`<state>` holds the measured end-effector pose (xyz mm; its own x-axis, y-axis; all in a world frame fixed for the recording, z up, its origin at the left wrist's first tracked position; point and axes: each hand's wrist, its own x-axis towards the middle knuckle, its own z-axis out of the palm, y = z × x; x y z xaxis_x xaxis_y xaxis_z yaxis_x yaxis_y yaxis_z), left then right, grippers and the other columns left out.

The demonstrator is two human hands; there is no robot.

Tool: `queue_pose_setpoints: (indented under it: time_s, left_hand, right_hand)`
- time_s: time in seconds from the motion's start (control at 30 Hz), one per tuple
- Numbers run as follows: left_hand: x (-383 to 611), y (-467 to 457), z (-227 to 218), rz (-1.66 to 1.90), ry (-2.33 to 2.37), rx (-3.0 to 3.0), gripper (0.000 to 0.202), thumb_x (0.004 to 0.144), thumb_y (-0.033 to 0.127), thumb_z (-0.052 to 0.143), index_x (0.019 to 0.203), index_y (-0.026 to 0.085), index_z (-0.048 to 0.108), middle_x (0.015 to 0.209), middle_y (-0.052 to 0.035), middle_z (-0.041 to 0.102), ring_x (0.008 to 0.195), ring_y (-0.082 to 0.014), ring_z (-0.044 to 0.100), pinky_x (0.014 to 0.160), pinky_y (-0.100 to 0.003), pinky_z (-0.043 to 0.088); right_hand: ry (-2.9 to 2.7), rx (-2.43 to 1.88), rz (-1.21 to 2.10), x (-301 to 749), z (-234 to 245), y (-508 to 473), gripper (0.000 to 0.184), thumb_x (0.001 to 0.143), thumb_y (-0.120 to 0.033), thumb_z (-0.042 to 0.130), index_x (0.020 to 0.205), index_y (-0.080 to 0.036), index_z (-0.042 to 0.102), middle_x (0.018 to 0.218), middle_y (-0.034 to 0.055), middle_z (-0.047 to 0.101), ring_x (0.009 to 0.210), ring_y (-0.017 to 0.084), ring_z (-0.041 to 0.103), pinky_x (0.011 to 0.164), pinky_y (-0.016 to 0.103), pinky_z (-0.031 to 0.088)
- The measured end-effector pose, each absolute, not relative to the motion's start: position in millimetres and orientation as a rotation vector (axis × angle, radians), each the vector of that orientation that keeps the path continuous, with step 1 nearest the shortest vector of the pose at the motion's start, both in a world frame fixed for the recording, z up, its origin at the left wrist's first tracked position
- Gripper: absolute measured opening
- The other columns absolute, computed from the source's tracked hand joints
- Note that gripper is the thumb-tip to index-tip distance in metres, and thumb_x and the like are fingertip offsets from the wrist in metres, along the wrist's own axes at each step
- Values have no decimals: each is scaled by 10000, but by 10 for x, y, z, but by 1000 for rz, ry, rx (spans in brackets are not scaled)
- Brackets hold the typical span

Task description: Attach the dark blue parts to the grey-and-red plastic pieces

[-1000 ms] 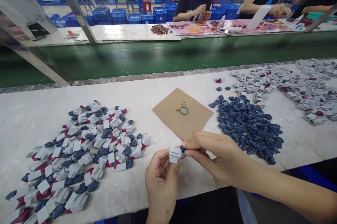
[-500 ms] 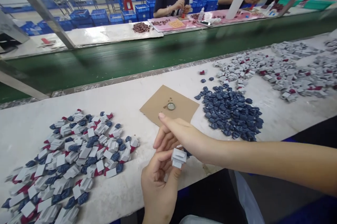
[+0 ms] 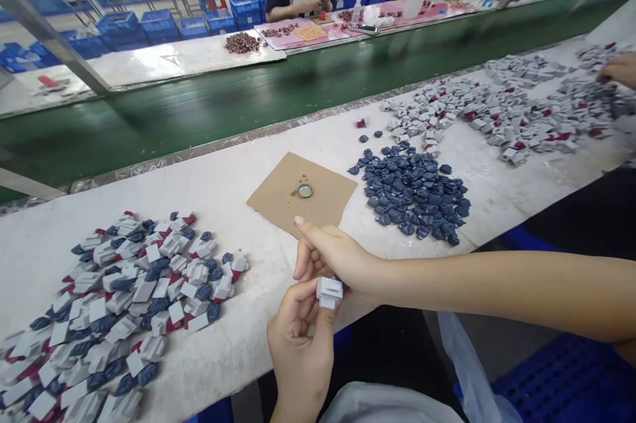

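Pinching a small grey part [image 3: 328,292] between thumb and fingers of the left hand [image 3: 298,343], just over the worktop's [image 3: 238,164] near edge, right hand [image 3: 338,257] closed against its far side, fingers touching

grey part [image 3: 328,291] | navy pieces [image 3: 412,194] | brown cardboard [image 3: 301,194] | green belt [image 3: 248,105]

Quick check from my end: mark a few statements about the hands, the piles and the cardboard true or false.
1. Both hands meet at a small grey part. True.
2. The bottle cap lies on bare table. False: it rests on the cardboard piece.
3. The dark blue pile lies right of the cardboard. True.
4. The mixed grey, blue and red pile sits on the green belt. False: it is on the white table.
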<state>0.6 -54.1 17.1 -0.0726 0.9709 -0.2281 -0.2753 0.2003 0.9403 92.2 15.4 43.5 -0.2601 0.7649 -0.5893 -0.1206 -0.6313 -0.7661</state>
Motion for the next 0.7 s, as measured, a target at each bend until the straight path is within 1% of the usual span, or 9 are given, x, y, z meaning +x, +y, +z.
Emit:
queue_pose_setpoints:
  time_s: [0.1, 0.2, 0.27, 0.33, 0.4, 0.47, 0.57, 0.63, 0.7]
  left_hand:
    - [-19, -471, 202, 1084, 1162, 696, 178, 656, 210, 731, 813, 160, 664, 746, -38, 716, 662, -144, 670, 601, -180, 521]
    - [-29, -430, 206, 1040, 1162, 681, 270, 667, 226, 719, 915, 150, 645, 874, -64, 691, 703, -147, 652, 570, -187, 519]
    - [-27, -426, 214, 1063, 1103, 640, 261, 705, 248, 666, 950, 171, 621, 893, -46, 644, 703, -144, 612, 488, -184, 497]
    - [-21, -427, 241, 1091, 970, 495, 207, 727, 302, 601, 894, 181, 609, 815, -22, 577, 650, -136, 550, 393, -174, 431]
    - [-13, -420, 284, 1104, 847, 294, 237, 734, 400, 553, 789, 173, 593, 724, -3, 501, 571, -113, 479, 354, -162, 351]
    - [0, -405, 323, 1102, 794, 176, 379, 736, 529, 512, 682, 157, 562, 632, 12, 439, 488, -82, 410, 354, -154, 290]
    - [31, -388, 333, 1127, 805, 214, 580, 741, 670, 409, 553, 134, 523, 479, 33, 360, 367, -42, 327, 357, -152, 224]
    - [59, -391, 311, 1165, 804, 287, 666, 751, 710, 330, 507, 122, 528, 401, 36, 322, 304, -33, 305, 345, -152, 174]
    - [86, -399, 290, 1199, 767, 330, 697, 779, 697, 275, 486, 121, 534, 370, 36, 300, 272, -34, 298, 331, -154, 132]
  right_hand:
    - [-660, -1472, 2050, 964, 408, 154, 615, 865, -598, 294, 555, -139, 563, 463, -2, 479, 361, 76, 421, 298, 170, 270]
    - [-668, -1458, 2070, 979, 422, 160, 622, 858, -623, 267, 655, -136, 596, 532, 4, 486, 413, 74, 420, 302, 154, 234]
    - [-709, -1419, 2007, 977, 432, 165, 611, 860, -623, 261, 730, -136, 606, 601, 16, 515, 460, 77, 442, 333, 159, 276]
    - [-756, -1389, 1892, 990, 423, 163, 568, 874, -592, 275, 775, -135, 597, 687, 33, 550, 542, 88, 498, 425, 181, 379]
    - [-849, -1366, 1765, 1039, 391, 145, 515, 888, -551, 304, 814, -131, 593, 763, 48, 572, 635, 101, 537, 547, 208, 438]
    - [-958, -1350, 1649, 1130, 350, 97, 485, 886, -537, 334, 858, -126, 590, 787, 54, 583, 681, 114, 552, 604, 232, 444]
    - [-1100, -1317, 1475, 1304, 310, -36, 491, 881, -542, 341, 897, -120, 592, 770, 61, 603, 692, 133, 564, 617, 258, 440]
    - [-1195, -1295, 1367, 1400, 318, -152, 481, 896, -521, 329, 904, -126, 603, 764, 61, 613, 706, 139, 567, 635, 265, 443]
    - [-1309, -1263, 1290, 1452, 361, -263, 447, 920, -476, 317, 910, -141, 613, 764, 54, 621, 727, 138, 569, 665, 265, 450]
